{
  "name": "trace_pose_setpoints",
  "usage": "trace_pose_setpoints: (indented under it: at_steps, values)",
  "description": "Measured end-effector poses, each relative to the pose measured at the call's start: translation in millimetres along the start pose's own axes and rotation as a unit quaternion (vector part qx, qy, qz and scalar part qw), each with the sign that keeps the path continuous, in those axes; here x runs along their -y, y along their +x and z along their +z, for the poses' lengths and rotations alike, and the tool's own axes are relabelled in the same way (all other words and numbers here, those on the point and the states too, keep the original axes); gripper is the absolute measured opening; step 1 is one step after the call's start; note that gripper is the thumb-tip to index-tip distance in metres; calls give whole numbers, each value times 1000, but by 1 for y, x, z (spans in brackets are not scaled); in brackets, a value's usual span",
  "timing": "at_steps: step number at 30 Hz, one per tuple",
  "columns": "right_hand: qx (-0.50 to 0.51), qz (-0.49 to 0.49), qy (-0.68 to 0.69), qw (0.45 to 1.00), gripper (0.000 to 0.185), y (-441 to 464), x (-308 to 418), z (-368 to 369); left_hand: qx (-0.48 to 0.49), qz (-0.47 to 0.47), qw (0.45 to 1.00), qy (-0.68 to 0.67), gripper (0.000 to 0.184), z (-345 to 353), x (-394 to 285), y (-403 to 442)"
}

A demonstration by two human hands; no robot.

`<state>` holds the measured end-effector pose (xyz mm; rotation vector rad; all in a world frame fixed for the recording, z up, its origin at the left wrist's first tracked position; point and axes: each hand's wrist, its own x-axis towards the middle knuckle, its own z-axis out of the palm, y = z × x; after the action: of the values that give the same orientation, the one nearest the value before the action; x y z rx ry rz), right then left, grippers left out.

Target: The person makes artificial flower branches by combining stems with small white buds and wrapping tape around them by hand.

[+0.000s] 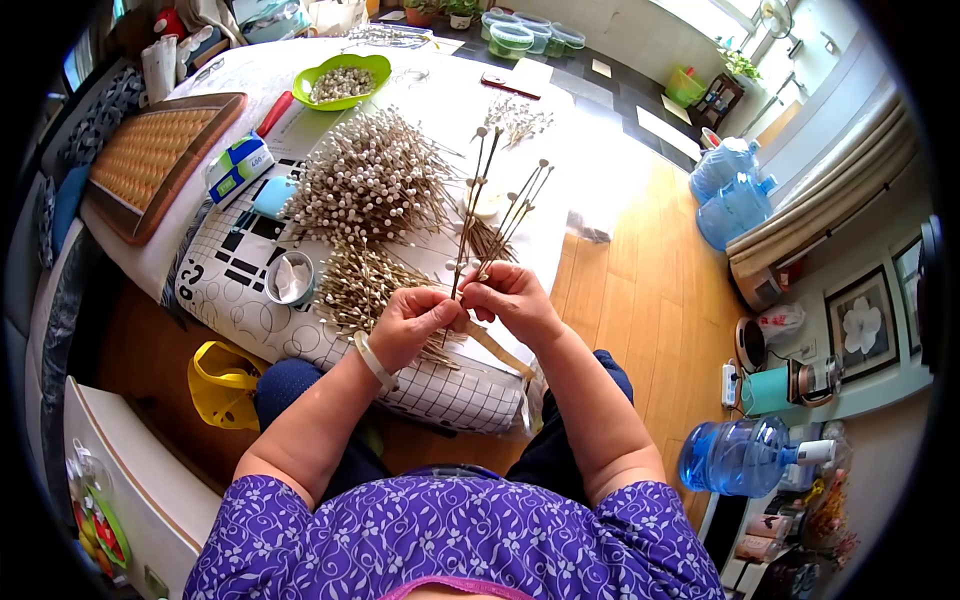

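Observation:
In front of my body, both hands meet at a tall dark artificial flower stem (471, 215) with small buds along it and at its tip. My left hand (412, 318) pinches its lower end. My right hand (514, 302) is closed at the same stem, fingertips beside a small pale bud. A narrow beige strip of tape (495, 350) hangs below my fingers towards the table edge. Close by lie a big heap of white-budded stems (370, 175) and a second, yellowish heap (360, 280). More dark-budded stems (520, 205) lie just beyond my right hand.
On the covered table (460, 390) stand a small cup (290, 277) with white tissue inside, a tissue pack (240, 168) and a green bowl (381, 68) of buds. A yellow bag (215, 388) is at lower left. Blue water bottles (735, 457) stand on the right.

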<state>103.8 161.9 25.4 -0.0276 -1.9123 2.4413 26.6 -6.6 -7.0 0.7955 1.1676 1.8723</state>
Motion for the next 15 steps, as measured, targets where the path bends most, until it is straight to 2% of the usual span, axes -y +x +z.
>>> trace_pose_setpoints:
  at_steps: [5, 9, 15]
  values:
    - [-23, -84, -30, 996, 8, 2, -7, 3, -7, 11, 1000, 26, 18, 6, -4, 1]
    - [-41, -84, -72, 993, 9, 3, -9, 3, -11, 15, 1000, 24, 19, 8, -2, 1]
    - [-38, -74, -83, 993, 12, 8, -10, 4, -45, 78, 992, 84, 13, 12, -3, 1]
